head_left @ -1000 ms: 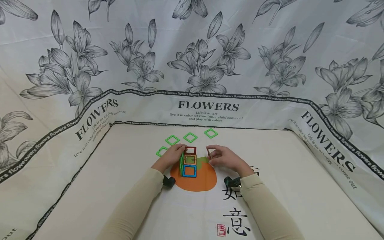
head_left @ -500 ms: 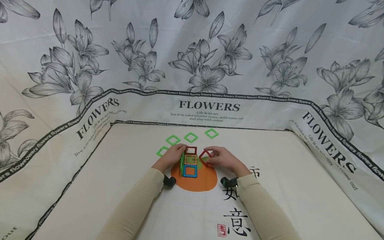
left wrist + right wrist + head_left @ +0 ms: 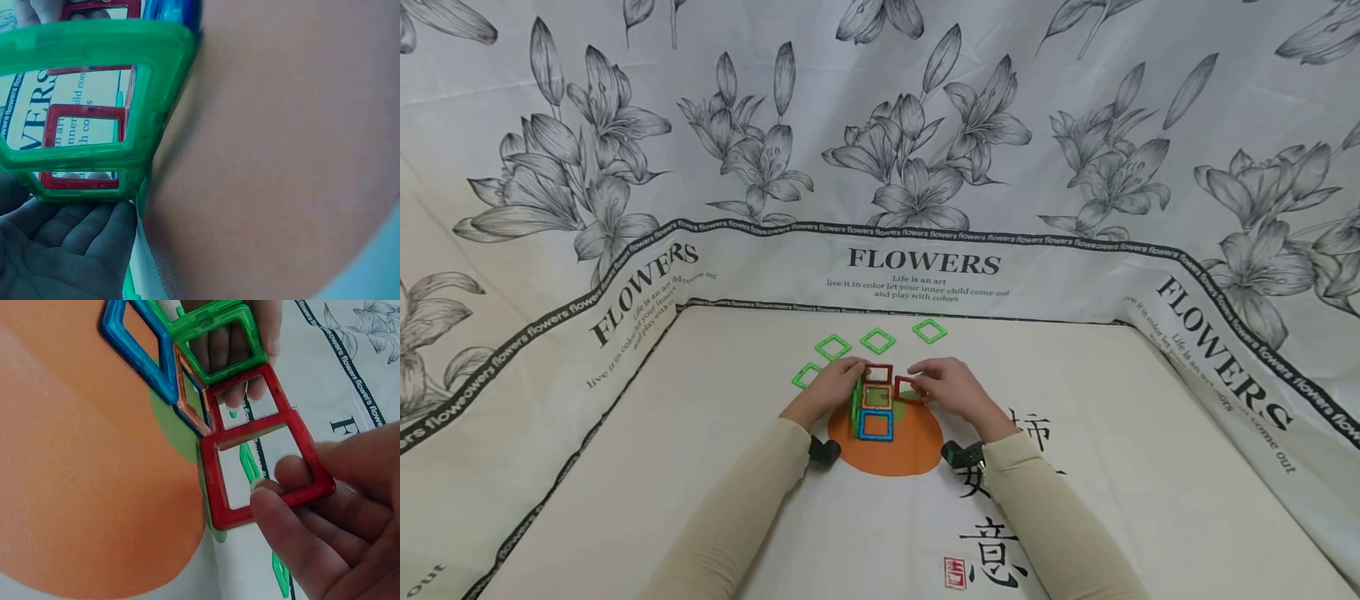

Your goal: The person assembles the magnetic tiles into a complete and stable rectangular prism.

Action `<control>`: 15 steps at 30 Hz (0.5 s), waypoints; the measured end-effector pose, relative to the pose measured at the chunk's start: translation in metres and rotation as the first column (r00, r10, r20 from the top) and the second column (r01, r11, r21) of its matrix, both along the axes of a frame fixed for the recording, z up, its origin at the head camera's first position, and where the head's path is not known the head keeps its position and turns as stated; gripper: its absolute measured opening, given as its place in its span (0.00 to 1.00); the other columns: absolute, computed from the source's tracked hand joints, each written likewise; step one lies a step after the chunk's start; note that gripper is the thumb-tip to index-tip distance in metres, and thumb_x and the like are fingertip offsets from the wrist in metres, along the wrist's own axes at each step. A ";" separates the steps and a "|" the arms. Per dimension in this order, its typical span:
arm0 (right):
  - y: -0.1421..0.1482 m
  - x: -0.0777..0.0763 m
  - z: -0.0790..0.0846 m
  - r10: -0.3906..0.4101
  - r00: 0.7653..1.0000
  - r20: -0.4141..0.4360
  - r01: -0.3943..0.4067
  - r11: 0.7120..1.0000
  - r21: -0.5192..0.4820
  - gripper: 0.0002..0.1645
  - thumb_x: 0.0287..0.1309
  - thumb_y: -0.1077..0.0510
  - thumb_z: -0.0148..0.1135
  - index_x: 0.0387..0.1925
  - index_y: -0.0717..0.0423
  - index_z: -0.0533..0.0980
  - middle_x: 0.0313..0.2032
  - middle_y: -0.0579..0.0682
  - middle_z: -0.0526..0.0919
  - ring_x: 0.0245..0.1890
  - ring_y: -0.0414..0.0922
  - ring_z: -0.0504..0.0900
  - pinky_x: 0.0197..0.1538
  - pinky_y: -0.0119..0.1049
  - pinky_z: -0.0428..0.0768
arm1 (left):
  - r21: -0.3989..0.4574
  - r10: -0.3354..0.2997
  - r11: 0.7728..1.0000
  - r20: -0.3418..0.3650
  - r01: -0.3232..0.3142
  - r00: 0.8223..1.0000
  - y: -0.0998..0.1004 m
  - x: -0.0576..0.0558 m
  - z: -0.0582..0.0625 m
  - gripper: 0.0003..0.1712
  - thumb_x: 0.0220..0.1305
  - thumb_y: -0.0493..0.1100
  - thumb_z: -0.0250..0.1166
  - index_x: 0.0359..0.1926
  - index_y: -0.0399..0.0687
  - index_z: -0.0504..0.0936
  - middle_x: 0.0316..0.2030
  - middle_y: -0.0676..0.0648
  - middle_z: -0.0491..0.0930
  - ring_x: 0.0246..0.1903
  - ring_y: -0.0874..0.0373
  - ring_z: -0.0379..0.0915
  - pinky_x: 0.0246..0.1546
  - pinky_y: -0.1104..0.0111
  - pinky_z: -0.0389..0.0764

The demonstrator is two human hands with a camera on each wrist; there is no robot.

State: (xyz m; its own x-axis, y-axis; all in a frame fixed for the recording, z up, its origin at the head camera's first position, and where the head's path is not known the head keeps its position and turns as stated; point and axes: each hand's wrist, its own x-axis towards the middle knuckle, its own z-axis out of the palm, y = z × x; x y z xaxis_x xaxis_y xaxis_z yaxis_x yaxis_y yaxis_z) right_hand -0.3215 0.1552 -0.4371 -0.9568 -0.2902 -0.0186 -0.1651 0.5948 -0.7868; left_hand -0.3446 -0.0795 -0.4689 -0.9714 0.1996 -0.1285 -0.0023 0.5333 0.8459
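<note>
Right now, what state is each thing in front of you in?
Left hand: gripping the joined tiles.
Right hand: pinching the outer red tile.
Joined tiles: connected, green side upright.
Outer red tile: held at its edge; contact with the joined tiles unclear.
Loose green tiles: four, lying flat.
Cloth: spread out.
</note>
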 end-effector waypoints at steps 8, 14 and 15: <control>-0.002 0.001 0.000 -0.121 0.993 -0.004 0.121 0.992 0.035 0.14 0.66 0.56 0.55 0.47 0.54 0.82 0.35 0.53 0.86 0.30 0.43 0.79 0.33 0.33 0.77 | 0.007 0.002 1.000 0.004 -0.002 1.000 0.000 -0.001 -0.001 0.25 0.76 0.56 0.43 0.62 0.52 0.75 0.61 0.47 0.74 0.62 0.50 0.67 0.68 0.51 0.66; -0.005 0.006 0.002 -0.127 0.992 0.009 0.127 0.991 0.035 0.13 0.64 0.54 0.59 0.46 0.54 0.83 0.39 0.52 0.87 0.34 0.46 0.83 0.37 0.36 0.83 | 0.013 -0.002 1.000 0.001 0.002 1.000 0.000 0.000 -0.001 0.25 0.76 0.55 0.43 0.62 0.51 0.75 0.61 0.46 0.75 0.62 0.50 0.68 0.67 0.51 0.66; -0.005 0.007 0.003 -0.127 0.992 0.007 0.127 0.991 0.039 0.14 0.63 0.54 0.60 0.45 0.54 0.84 0.38 0.52 0.87 0.34 0.47 0.84 0.36 0.36 0.83 | 0.013 -0.002 1.000 0.000 0.002 1.000 0.000 0.000 0.000 0.25 0.76 0.55 0.43 0.62 0.51 0.75 0.61 0.46 0.75 0.62 0.50 0.68 0.67 0.52 0.66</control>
State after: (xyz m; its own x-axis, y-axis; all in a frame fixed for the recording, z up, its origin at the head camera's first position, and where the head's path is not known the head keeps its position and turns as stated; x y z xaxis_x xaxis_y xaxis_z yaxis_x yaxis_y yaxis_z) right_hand -0.3143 0.1497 -0.4343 -0.9856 -0.1650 -0.0364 -0.0790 0.6404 -0.7639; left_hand -0.3448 -0.0800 -0.4692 -0.9710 0.2033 -0.1257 -0.0009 0.5227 0.8525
